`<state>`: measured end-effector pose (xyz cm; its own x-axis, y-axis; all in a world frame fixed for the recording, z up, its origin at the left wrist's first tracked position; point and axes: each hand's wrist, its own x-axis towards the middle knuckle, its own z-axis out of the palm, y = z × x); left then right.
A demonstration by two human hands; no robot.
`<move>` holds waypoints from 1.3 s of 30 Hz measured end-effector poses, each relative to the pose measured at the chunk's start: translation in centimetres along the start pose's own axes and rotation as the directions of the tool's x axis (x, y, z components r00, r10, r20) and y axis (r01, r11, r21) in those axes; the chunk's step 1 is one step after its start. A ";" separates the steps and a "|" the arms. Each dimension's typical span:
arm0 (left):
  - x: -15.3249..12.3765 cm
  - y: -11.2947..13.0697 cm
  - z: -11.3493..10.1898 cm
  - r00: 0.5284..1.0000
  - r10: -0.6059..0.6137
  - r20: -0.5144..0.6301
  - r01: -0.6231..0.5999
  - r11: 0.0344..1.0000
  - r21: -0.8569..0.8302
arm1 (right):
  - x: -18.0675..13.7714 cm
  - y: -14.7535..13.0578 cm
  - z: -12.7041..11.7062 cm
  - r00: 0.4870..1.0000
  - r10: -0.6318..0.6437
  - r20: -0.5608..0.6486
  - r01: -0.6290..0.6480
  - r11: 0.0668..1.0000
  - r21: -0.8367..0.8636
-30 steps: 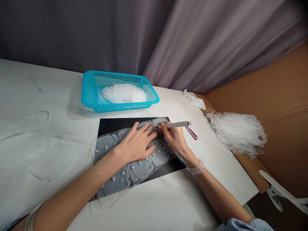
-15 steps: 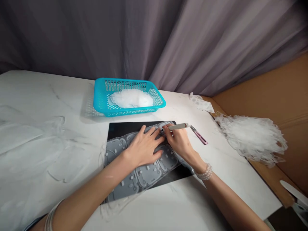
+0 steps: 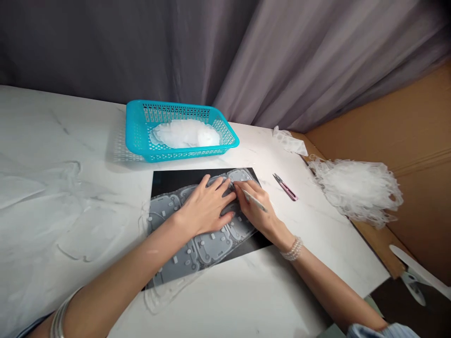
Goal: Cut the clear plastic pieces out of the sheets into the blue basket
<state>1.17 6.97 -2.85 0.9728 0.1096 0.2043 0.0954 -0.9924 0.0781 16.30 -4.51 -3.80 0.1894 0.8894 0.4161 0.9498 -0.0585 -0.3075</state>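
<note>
A translucent moulded silicone-like sheet with rounded panels lies over a black mat. My left hand is spread flat on the sheet, fingers apart, pressing on its upper middle. Just to its right, my right hand is closed around a slim white pen-shaped tool. The tool slants back across the hand, and its tip is hidden by the fingers near the sheet's upper edge. Right of this hand, small pink-handled thread snips rest on the white table.
Behind the mat stands a turquoise basket holding translucent white pieces. More clear sheets lie at left. A heap of whitish scraps sits at the right table edge, near a small white strip. A grey curtain hangs behind.
The white tool has swung from pointing rightward to slanting down along my right hand. My left hand stays flat on the sheet. The whole view has shifted slightly.
</note>
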 end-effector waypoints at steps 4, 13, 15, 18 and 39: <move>-0.1 -0.1 0.3 1.000 -0.012 0.022 0.012 1.000 -0.020 | -0.3 0.6 0.8 0.998 -0.057 0.003 0.057 0.996 -0.064; -0.4 -0.4 0.8 1.000 -0.002 0.009 0.002 1.000 -0.025 | 1.2 -0.8 -0.6 0.977 -0.045 0.211 0.049 0.999 -0.012; -0.4 -0.5 1.0 1.000 -0.005 -0.005 0.005 1.000 -0.026 | 1.5 -1.1 -0.5 0.974 -0.027 0.225 0.021 0.999 0.027; -0.4 -0.6 1.1 1.000 -0.016 -0.021 0.015 0.999 -0.040 | 1.6 0.7 -0.6 0.991 0.094 0.090 -0.111 0.972 0.208; 0.6 1.1 -1.4 0.944 -0.327 0.037 0.239 0.607 -0.758 | 0.0 4.0 -10.8 0.746 0.661 0.073 -0.330 0.272 0.904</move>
<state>1.54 6.05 -1.32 0.8953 0.4255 0.1316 0.1306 -0.5333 0.8358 22.81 -9.66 4.22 0.7513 0.6585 0.0445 -0.0291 0.1003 -0.9945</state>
